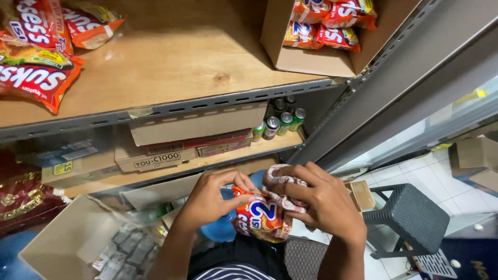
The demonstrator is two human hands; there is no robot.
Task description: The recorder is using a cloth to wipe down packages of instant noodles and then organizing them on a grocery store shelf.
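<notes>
In the head view, an orange snack packet (261,218) is held between both hands, low in the picture and close to the body, below the shelves. The left hand (210,199) is closed on the packet's upper left edge, with its fingers pinched narrow at the top corner; the wrist is bent inward and the forearm rises from the lower left. The right hand (316,199) is curled around a patterned cloth (282,189), which is pressed against the packet's upper right side; its fingers are wrapped shut over the cloth, and the forearm comes up from the lower right. The packet thus lies directly between the two sets of fingers, touching both, with its long axis running roughly up and down and tilted a little to the right. Neither hand is clearly nearer; the left grips the packet itself, while the right meets it through the cloth.

Just behind the packet a blue round object (223,228) is partly hidden. An open cardboard box (57,243) stands at the lower left. Above, a wooden shelf (171,62) carries red snack bags (36,78) and a box of orange packets (311,52). Drink cans (277,124) stand on the shelf below. A grey stool (410,218) stands to the right on the tiled floor.
</notes>
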